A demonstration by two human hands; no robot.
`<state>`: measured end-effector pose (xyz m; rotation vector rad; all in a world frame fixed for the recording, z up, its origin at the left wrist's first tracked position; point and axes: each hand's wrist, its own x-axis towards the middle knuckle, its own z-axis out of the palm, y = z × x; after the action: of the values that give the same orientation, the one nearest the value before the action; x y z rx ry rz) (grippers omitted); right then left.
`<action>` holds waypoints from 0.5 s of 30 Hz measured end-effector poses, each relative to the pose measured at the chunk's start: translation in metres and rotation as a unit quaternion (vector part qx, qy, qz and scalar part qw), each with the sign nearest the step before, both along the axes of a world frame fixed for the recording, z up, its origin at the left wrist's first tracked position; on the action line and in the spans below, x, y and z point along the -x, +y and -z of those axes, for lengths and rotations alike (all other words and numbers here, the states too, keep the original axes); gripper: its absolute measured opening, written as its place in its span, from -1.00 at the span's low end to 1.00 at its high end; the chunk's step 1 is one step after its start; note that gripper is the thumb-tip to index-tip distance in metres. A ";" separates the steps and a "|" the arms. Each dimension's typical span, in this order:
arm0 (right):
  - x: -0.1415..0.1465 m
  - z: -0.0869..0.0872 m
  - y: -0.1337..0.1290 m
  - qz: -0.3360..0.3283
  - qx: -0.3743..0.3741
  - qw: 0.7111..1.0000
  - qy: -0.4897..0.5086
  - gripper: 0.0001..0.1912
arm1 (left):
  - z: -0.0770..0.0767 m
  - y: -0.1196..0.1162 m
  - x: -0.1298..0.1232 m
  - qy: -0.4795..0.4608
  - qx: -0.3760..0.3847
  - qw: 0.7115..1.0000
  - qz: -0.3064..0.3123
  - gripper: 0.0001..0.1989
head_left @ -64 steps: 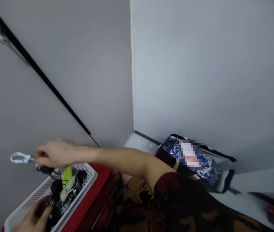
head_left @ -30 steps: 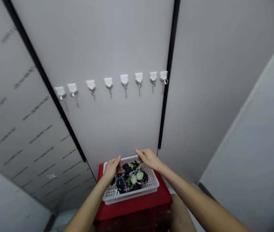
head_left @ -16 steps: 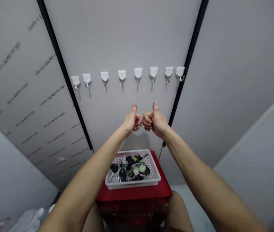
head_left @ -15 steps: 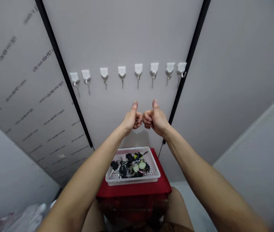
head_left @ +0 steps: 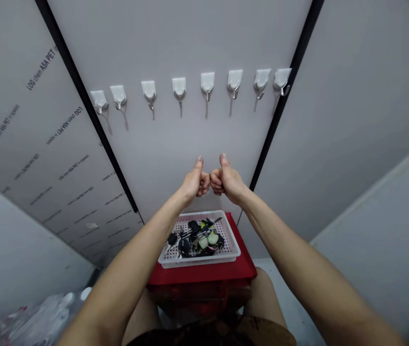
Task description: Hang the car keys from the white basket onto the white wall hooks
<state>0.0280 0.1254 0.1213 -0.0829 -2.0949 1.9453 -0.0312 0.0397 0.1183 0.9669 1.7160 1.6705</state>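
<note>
My left hand (head_left: 194,182) is closed in a fist with its thumb pointing up. Beside it, my right hand (head_left: 227,180) makes the same shape, knuckles close to the left ones; both hold nothing that I can see. They hover in front of the wall, above a white perforated plastic basket (head_left: 233,240). Keys with dark heads (head_left: 184,246) and several small tags lie heaped in the basket, among them a pale green one (head_left: 212,238). Higher on the wall runs a row of white adhesive hooks (head_left: 207,82) with metal prongs, nothing hanging on them.
The basket stands on a red-covered stand (head_left: 204,275) between my knees. Black strips (head_left: 279,105) border the wall panel on both sides. Printed lettering covers the left panel (head_left: 56,129). Clear plastic bags or bottles (head_left: 51,312) lie at the lower left.
My view has tilted slightly, so the hooks sit higher and look larger, and the basket appears a little higher. Both hands keep their thumbs-up shape and have shifted slightly left in view.
</note>
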 end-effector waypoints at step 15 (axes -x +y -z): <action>-0.021 0.145 0.006 0.150 -0.473 0.862 -0.104 -0.74 | 0.158 -0.042 -0.013 0.317 0.169 0.924 -0.130 -0.83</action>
<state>0.0494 0.1310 -0.0232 -0.3928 -2.7255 0.6086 -0.0186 -0.0021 -0.0393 1.2310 2.5544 1.1948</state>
